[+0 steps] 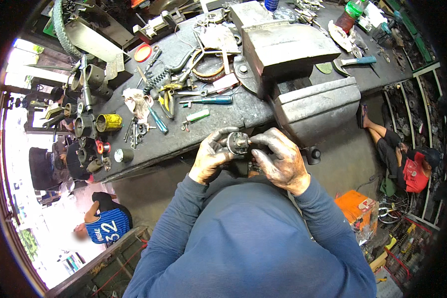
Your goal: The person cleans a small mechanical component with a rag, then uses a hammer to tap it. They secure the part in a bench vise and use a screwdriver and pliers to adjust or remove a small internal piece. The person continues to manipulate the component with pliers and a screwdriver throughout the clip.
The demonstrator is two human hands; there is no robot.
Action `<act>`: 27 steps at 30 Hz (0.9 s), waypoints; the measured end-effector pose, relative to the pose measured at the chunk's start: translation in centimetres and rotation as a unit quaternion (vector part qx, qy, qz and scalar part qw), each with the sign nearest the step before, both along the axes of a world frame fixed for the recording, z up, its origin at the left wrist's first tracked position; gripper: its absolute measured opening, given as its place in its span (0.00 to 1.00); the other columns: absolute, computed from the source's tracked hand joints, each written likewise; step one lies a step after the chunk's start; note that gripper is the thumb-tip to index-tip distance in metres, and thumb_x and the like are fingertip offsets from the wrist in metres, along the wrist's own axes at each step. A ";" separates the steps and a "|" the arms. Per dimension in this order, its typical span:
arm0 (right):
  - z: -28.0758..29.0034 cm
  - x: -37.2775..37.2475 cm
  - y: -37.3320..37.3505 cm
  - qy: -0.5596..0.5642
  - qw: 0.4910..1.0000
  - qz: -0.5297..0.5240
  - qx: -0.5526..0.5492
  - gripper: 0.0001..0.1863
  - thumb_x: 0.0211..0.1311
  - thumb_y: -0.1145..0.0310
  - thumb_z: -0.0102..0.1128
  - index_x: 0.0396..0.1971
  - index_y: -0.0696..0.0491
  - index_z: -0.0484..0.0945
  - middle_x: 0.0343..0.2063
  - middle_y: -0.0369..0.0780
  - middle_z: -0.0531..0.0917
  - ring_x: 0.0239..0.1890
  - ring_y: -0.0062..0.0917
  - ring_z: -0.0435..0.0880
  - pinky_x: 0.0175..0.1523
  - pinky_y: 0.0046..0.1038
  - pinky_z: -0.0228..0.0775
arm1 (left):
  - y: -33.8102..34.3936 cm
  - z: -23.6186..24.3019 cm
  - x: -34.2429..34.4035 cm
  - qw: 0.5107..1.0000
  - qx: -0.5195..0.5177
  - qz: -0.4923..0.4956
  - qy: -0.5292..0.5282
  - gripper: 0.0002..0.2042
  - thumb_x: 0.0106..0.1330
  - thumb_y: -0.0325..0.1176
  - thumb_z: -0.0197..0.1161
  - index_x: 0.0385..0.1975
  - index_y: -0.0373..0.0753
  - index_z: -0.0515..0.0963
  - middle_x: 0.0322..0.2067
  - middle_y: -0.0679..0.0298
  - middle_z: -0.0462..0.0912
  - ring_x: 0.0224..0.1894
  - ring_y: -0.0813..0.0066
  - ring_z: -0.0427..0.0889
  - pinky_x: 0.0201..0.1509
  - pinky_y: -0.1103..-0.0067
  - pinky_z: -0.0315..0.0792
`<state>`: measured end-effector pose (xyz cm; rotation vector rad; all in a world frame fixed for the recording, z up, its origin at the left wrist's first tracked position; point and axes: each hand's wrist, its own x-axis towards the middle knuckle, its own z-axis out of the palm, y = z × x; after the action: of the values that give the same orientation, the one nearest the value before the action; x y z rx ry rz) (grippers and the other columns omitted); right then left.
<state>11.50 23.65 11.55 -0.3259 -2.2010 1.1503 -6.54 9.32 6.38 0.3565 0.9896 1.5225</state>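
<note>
A small round, dark metal part (237, 143) with a pale pin in its middle is held just off the front edge of the grimy workbench (184, 129). My left hand (211, 159), blackened with grease, is closed round the part's left side. My right hand (283, 164) has bent fingers at the part's right side, with thumb and forefinger close to the pin. A heavy metal vise (315, 104) stands behind my right hand. A green-and-white stick-like item (197, 115) and a teal-handled tool (208, 100) lie beyond my hands.
Pliers (166, 102), a yellow can (109, 122), a red lid (143, 52) and a hammer (355, 62) are on the bench. A person in blue (104, 223) is at lower left, another in red (414, 171) at right. An orange box (355, 211) is right of my body.
</note>
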 end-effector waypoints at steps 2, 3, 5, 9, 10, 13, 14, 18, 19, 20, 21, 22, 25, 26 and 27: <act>-0.5 0.3 0.1 -0.003 1.000 -0.009 0.005 0.15 0.59 0.80 0.69 0.47 0.62 0.83 0.36 0.47 0.84 0.34 0.37 0.83 0.41 0.33 0.77 | 0.5 0.9 -0.2 1.000 -0.013 0.010 0.012 0.35 0.56 0.22 0.73 0.67 0.33 0.70 0.56 0.53 0.84 0.58 0.66 0.85 0.68 0.69 0.77; -0.7 0.5 -0.1 -0.019 1.000 -0.012 -0.006 0.15 0.59 0.80 0.69 0.47 0.61 0.83 0.36 0.47 0.83 0.33 0.36 0.83 0.40 0.32 0.76 | 0.5 0.9 -0.4 1.000 0.002 0.011 0.023 0.35 0.56 0.22 0.73 0.67 0.33 0.70 0.56 0.53 0.84 0.58 0.65 0.85 0.68 0.68 0.77; -0.8 0.7 -0.6 -0.051 0.998 -0.020 -0.026 0.15 0.59 0.79 0.68 0.47 0.61 0.83 0.36 0.46 0.83 0.32 0.34 0.82 0.39 0.31 0.75 | 0.5 0.8 -1.1 0.998 0.035 0.014 0.045 0.35 0.57 0.22 0.73 0.67 0.33 0.70 0.56 0.53 0.84 0.58 0.63 0.85 0.68 0.67 0.77; -1.9 0.8 -0.5 -0.066 0.997 -0.020 0.027 0.14 0.61 0.77 0.69 0.47 0.60 0.82 0.37 0.47 0.83 0.35 0.36 0.84 0.42 0.32 0.76 | 0.9 -0.6 -2.6 0.997 0.066 0.027 0.033 0.38 0.53 0.28 0.80 0.66 0.35 0.69 0.57 0.50 0.83 0.60 0.58 0.84 0.69 0.62 0.77; -1.7 1.0 -0.5 -0.087 0.996 -0.026 0.017 0.14 0.61 0.76 0.69 0.47 0.60 0.82 0.37 0.47 0.83 0.36 0.37 0.84 0.42 0.32 0.76 | 1.0 -1.3 -2.7 0.996 0.084 0.037 0.019 0.37 0.55 0.26 0.78 0.66 0.36 0.68 0.58 0.50 0.82 0.60 0.56 0.83 0.68 0.60 0.78; -1.6 1.4 -0.9 -0.141 0.989 -0.046 -0.015 0.13 0.62 0.76 0.69 0.46 0.60 0.82 0.35 0.47 0.83 0.36 0.38 0.84 0.43 0.33 0.76 | 1.7 0.2 -3.4 0.990 0.127 0.030 -0.060 0.36 0.55 0.22 0.74 0.67 0.39 0.69 0.61 0.48 0.80 0.62 0.53 0.82 0.68 0.56 0.77; -1.7 1.5 -1.1 -0.155 0.986 -0.057 -0.025 0.13 0.62 0.76 0.69 0.46 0.59 0.82 0.35 0.46 0.82 0.36 0.37 0.84 0.42 0.33 0.76 | 1.8 0.4 -3.8 0.986 0.137 0.028 -0.087 0.35 0.56 0.21 0.73 0.67 0.40 0.70 0.61 0.48 0.80 0.62 0.52 0.82 0.69 0.55 0.76; -1.7 1.8 -2.4 -0.216 0.971 -0.078 -0.068 0.13 0.63 0.73 0.69 0.47 0.59 0.82 0.36 0.46 0.83 0.36 0.38 0.85 0.43 0.35 0.77 | 2.0 0.7 -5.4 0.972 0.163 -0.001 -0.169 0.33 0.57 0.21 0.69 0.66 0.44 0.72 0.63 0.47 0.79 0.62 0.50 0.82 0.70 0.54 0.74; -1.4 1.8 -2.7 -0.259 0.957 -0.083 -0.104 0.14 0.64 0.70 0.68 0.47 0.58 0.82 0.40 0.48 0.85 0.39 0.43 0.87 0.45 0.38 0.79 | 2.1 0.7 -5.8 0.969 0.166 -0.013 -0.181 0.33 0.57 0.20 0.69 0.66 0.45 0.73 0.63 0.47 0.79 0.62 0.49 0.82 0.71 0.53 0.73; -1.9 2.1 -3.1 -0.257 0.957 -0.089 -0.097 0.13 0.65 0.70 0.69 0.47 0.58 0.83 0.40 0.47 0.85 0.39 0.42 0.87 0.44 0.38 0.79 | 2.4 0.5 -6.0 0.967 0.165 -0.019 -0.193 0.33 0.57 0.20 0.69 0.66 0.46 0.73 0.63 0.47 0.79 0.62 0.48 0.82 0.71 0.52 0.73; -2.3 2.3 -3.5 -0.255 0.958 -0.094 -0.090 0.13 0.65 0.69 0.69 0.47 0.58 0.83 0.39 0.47 0.85 0.38 0.41 0.88 0.44 0.39 0.80 | 2.5 0.3 -6.2 0.967 0.166 -0.026 -0.192 0.33 0.57 0.20 0.69 0.66 0.46 0.73 0.63 0.47 0.79 0.62 0.48 0.82 0.71 0.51 0.73; -2.4 2.4 -3.9 -0.271 0.956 -0.092 -0.066 0.13 0.65 0.69 0.69 0.47 0.57 0.84 0.39 0.46 0.85 0.39 0.42 0.88 0.45 0.38 0.80 | 2.7 0.0 -6.3 0.966 0.168 -0.033 -0.191 0.33 0.57 0.20 0.69 0.65 0.46 0.73 0.64 0.47 0.79 0.62 0.48 0.82 0.71 0.51 0.73; -2.9 2.7 -4.6 -0.293 0.953 -0.074 -0.030 0.12 0.65 0.68 0.69 0.46 0.56 0.84 0.38 0.46 0.85 0.40 0.42 0.88 0.47 0.39 0.80 | 3.1 0.5 -6.5 0.969 0.163 -0.042 -0.183 0.33 0.55 0.20 0.71 0.63 0.45 0.71 0.62 0.48 0.80 0.61 0.47 0.83 0.72 0.49 0.72; -2.8 2.7 -4.7 -0.287 0.954 -0.075 -0.035 0.12 0.65 0.68 0.69 0.46 0.56 0.84 0.38 0.47 0.85 0.40 0.42 0.88 0.46 0.39 0.80 | 3.2 0.7 -6.4 0.970 0.159 -0.040 -0.178 0.33 0.55 0.20 0.72 0.62 0.45 0.71 0.61 0.49 0.80 0.61 0.47 0.83 0.72 0.49 0.72; -2.6 2.7 -4.8 -0.282 0.956 -0.077 -0.040 0.12 0.65 0.69 0.69 0.46 0.56 0.84 0.38 0.47 0.85 0.39 0.42 0.88 0.46 0.39 0.79 | 3.4 0.8 -6.4 0.972 0.155 -0.038 -0.173 0.32 0.55 0.20 0.73 0.61 0.45 0.71 0.61 0.49 0.81 0.61 0.47 0.83 0.72 0.49 0.72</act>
<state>14.17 18.87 8.91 -0.9422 -2.5505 1.1611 -12.93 12.71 7.19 0.3273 0.4604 1.6040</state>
